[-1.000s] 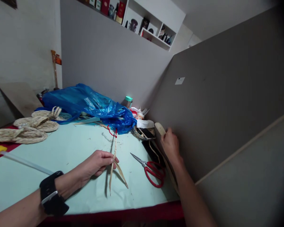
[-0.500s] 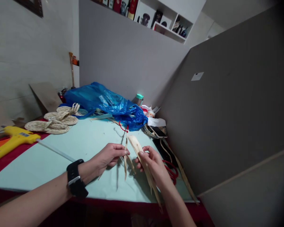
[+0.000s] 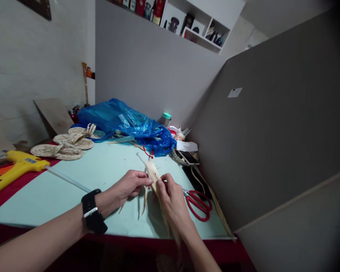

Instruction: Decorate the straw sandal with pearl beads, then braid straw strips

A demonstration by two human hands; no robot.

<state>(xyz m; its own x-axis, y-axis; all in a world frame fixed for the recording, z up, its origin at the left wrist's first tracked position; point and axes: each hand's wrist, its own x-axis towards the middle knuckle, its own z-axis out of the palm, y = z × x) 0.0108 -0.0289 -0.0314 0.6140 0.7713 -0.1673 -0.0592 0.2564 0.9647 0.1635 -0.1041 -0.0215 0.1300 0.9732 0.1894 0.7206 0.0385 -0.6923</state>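
Note:
My left hand [image 3: 137, 184] pinches a small bundle of thin dried husk strips [image 3: 145, 200], whose ends hang below the fingers. A red cord [image 3: 148, 152] shows at the bundle's upper end. My right hand [image 3: 171, 196] is closed on a wide, pale strip that looks like corn husk [image 3: 152, 172], its top end laid against the bundle. The left thumb and fingertips touch this wide strip's edge too. Its long tail hangs blurred below my right hand. Red-handled scissors [image 3: 200, 204] lie just right of that hand, blades partly hidden.
A yellow glue gun [image 3: 19, 168] with a long glue stick lies at left, near coils of braided husk [image 3: 58, 151]. A blue plastic bag [image 3: 121, 119] spreads across the back. A basket holding a phone [image 3: 189, 158] stands by the grey partition [image 3: 266, 124]. Long husk strips [image 3: 219, 206] lie at right.
My right hand has moved left, bringing the wide husk strip from beside the thin bundle up against it. The scissors show more fully now. My left hand has barely moved.

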